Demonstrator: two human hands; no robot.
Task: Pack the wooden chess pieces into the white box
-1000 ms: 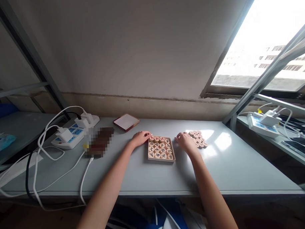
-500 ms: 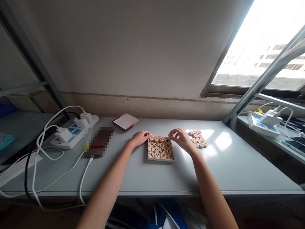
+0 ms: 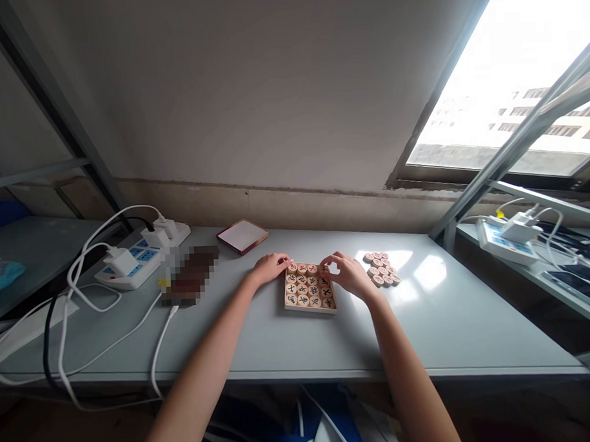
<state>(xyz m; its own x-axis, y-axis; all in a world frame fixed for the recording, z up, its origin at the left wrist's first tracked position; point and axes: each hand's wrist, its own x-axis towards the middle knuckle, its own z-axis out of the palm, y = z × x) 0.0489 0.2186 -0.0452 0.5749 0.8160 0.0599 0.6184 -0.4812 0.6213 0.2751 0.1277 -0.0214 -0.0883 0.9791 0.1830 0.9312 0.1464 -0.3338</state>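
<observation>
An open square box (image 3: 310, 310) of round wooden xiangqi pieces lies on the desk in front of me. Its pieces sit in rows, most with black characters and several in the far row with red ones. My left hand (image 3: 271, 268) grips the box's far left corner with its fingertips. Over the far right corner, my right hand (image 3: 348, 272) has thumb and forefinger pinched on a xiangqi piece (image 3: 324, 269), which the fingers partly cover. To the right of that hand, a cluster of loose xiangqi pieces (image 3: 382, 269) lies flat on the desk.
A box lid (image 3: 242, 236) lies inside-up near the wall. On the left are a power strip (image 3: 142, 257) with chargers, looping white cables (image 3: 61, 332) and a pixelated brown item (image 3: 190, 276). Another power strip (image 3: 508, 239) stands on the right-hand desk, below a window.
My right hand has moved slightly left and down, bringing the pinched xiangqi piece into the box's far right corner. My left hand stays at the far left corner.
</observation>
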